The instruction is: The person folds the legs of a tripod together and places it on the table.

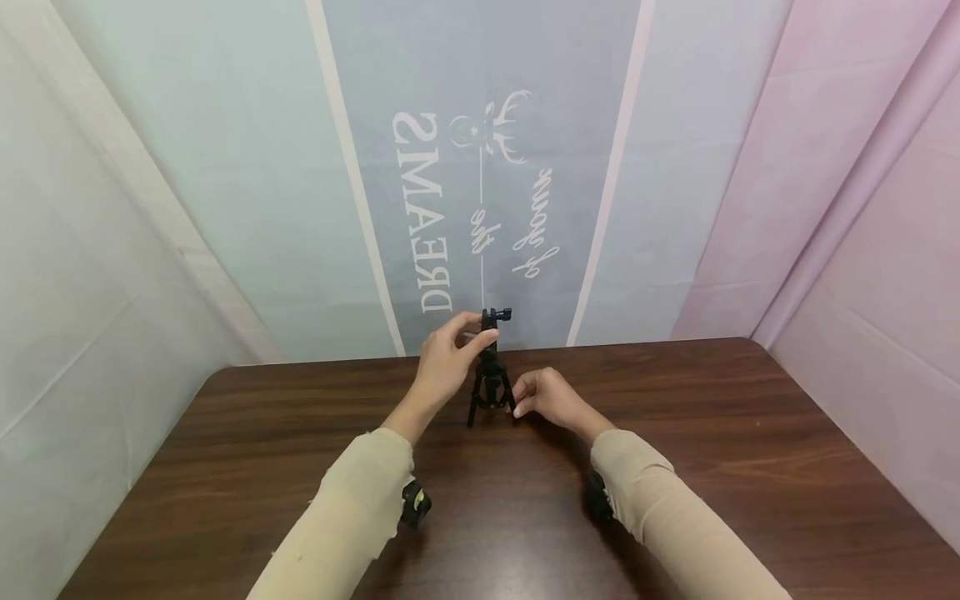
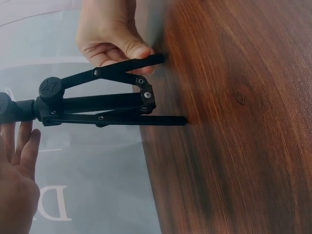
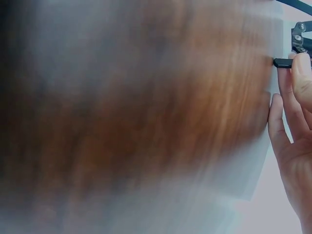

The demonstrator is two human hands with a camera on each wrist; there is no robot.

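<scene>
One black tripod (image 1: 491,368), upright, held two-handed.
Left hand (image 1: 446,358) grips upper section (image 1: 489,320); right hand (image 1: 553,397) pinches one leg (image 2: 155,60) low down. Tripod centred, near far side of wooden table (image 1: 697,433).

Soft, even light brightens the pale drapes (image 1: 750,133), while a whitish glare spreads across the worktop (image 1: 495,517), well in from its far edge. The sleeves (image 1: 352,492) cast dark shadows; streaky blur smears the worktop in the right wrist view.
</scene>
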